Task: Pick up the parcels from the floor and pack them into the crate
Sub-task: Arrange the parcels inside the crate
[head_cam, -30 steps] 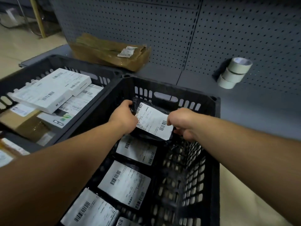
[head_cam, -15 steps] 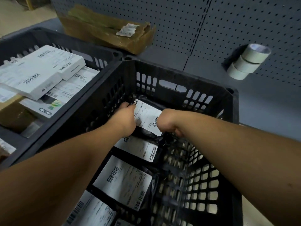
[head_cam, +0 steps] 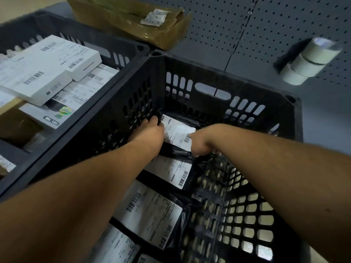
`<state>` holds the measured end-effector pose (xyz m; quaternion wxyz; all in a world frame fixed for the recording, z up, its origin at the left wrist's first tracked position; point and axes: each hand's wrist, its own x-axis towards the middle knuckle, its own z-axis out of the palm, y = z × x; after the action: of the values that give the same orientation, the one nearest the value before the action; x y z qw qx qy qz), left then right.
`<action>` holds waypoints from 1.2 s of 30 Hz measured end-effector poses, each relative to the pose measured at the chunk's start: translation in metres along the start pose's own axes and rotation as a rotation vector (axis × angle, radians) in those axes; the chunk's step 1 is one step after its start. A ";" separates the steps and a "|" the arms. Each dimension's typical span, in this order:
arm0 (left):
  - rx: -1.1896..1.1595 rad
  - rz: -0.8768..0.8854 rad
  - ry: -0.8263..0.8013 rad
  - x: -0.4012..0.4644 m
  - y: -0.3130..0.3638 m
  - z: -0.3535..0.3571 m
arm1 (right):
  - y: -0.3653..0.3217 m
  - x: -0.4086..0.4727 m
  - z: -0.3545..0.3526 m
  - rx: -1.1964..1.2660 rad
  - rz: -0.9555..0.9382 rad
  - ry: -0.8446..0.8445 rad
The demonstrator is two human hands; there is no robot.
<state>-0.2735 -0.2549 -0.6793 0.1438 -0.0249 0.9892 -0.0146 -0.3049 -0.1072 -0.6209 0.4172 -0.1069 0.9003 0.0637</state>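
- Parcel (head_cam: 177,134), a black bag with a white label, sits low at the far end of the crate (head_cam: 292,118), close to the far wall; it is held at both ends.
- Left hand (head_cam: 150,132) is on the parcel's left edge, fingers curled down over it beside the crate's left wall.
- Right hand (head_cam: 200,147) is at the near right corner of the parcel, fingers curled under and mostly hidden; it appears to pinch the bag.
- Progress, as judged: placing is nearly done for this parcel; release is not yet made. Four or so labelled bags (head_cam: 150,211) already lie in a row along the crate floor, on its left side.
- Remaining: the floor shows only as slivers, so the count of parcels left cannot be told.
- Room: the right strip of the crate floor looks bare, showing open mesh. Height above the single layer is ample.
- Edges: the left hand is tight against the perforated left wall; the far wall stands just beyond the parcel. Withdrawal should go straight up and back.
- Neighbours: second crate (head_cam: 28,21) abuts on the left, filled with white boxes (head_cam: 38,73). Brown package (head_cam: 129,19) and tape rolls (head_cam: 307,61) rest by the pegboard (head_cam: 284,19), well clear of the hands.
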 end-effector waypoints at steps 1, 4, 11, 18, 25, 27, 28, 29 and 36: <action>-0.003 0.004 -0.001 0.000 0.000 0.002 | 0.001 0.003 0.001 0.036 0.007 0.001; -0.027 0.001 0.002 0.001 -0.002 0.003 | 0.001 0.006 0.004 -0.079 -0.044 -0.044; -0.067 -0.009 -0.015 0.000 -0.001 0.000 | 0.002 -0.012 0.005 -0.043 -0.065 0.007; -0.076 0.010 -0.013 -0.008 0.000 -0.017 | 0.017 -0.064 -0.016 -0.063 -0.134 0.200; -0.114 0.073 0.015 -0.029 0.017 -0.057 | 0.049 -0.107 -0.030 0.088 -0.179 0.479; -0.144 0.084 0.043 -0.036 0.024 -0.069 | 0.061 -0.124 -0.033 0.176 -0.216 0.566; -0.169 0.085 0.063 -0.041 0.028 -0.076 | 0.068 -0.132 -0.033 0.213 -0.237 0.612; -0.196 0.084 0.086 -0.045 0.033 -0.083 | 0.077 -0.140 -0.033 0.244 -0.257 0.656; -0.351 0.108 0.321 -0.073 0.078 -0.137 | 0.158 -0.187 -0.012 0.393 -0.305 0.903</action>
<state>-0.2467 -0.1706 -0.5298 -0.0214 0.0061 0.9866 0.1613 -0.2352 0.0696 -0.4661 0.0038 -0.1734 0.9598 -0.2209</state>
